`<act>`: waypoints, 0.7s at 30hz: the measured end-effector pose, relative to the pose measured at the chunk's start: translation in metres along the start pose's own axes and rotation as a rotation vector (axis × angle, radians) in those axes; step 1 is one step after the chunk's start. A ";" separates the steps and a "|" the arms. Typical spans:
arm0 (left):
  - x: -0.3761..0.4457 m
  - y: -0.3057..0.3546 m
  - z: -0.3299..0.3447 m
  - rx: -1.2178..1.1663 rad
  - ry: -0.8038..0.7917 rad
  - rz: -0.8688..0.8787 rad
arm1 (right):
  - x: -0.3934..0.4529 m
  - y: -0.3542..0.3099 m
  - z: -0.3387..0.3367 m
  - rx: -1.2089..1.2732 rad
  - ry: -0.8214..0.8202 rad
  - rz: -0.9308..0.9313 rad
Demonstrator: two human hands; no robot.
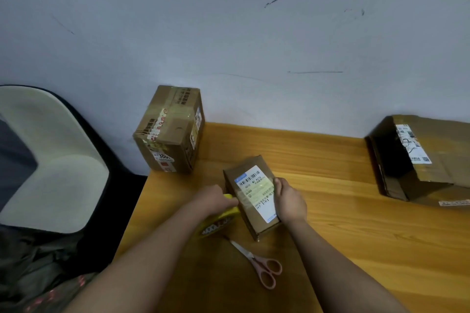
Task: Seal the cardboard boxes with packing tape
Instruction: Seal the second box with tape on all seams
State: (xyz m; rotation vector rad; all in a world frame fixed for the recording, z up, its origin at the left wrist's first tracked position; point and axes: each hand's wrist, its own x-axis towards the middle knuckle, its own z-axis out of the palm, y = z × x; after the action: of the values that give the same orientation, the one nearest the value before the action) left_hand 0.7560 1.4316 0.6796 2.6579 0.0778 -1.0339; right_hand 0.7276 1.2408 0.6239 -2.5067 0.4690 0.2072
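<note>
Mid-seal on small box (254,195), tabletop (356,211) centre: left hand (216,198) grips tape roll (223,216) at its side, right hand (288,198) clasps the far edge. Far-left box (170,129) looks taped; right box (427,157) looks unsealed.

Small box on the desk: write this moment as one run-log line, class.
step: taping small box | left hand: holds yellow tape dispenser against box | right hand: steadies box | scissors: idle on desk
</note>
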 end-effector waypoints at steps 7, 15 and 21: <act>0.008 0.002 0.004 -0.047 -0.007 0.016 | -0.009 -0.036 0.022 -0.338 0.025 -0.188; 0.010 0.000 0.006 -0.029 -0.021 0.029 | -0.009 -0.043 0.030 -0.536 -0.051 -0.601; 0.013 -0.001 0.006 -0.080 -0.031 0.004 | -0.008 -0.042 0.024 -0.412 -0.135 -0.552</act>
State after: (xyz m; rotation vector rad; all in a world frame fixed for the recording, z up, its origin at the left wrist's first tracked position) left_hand 0.7611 1.4301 0.6665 2.5684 0.1055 -1.0483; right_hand 0.7350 1.2893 0.6277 -2.8792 -0.3616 0.2719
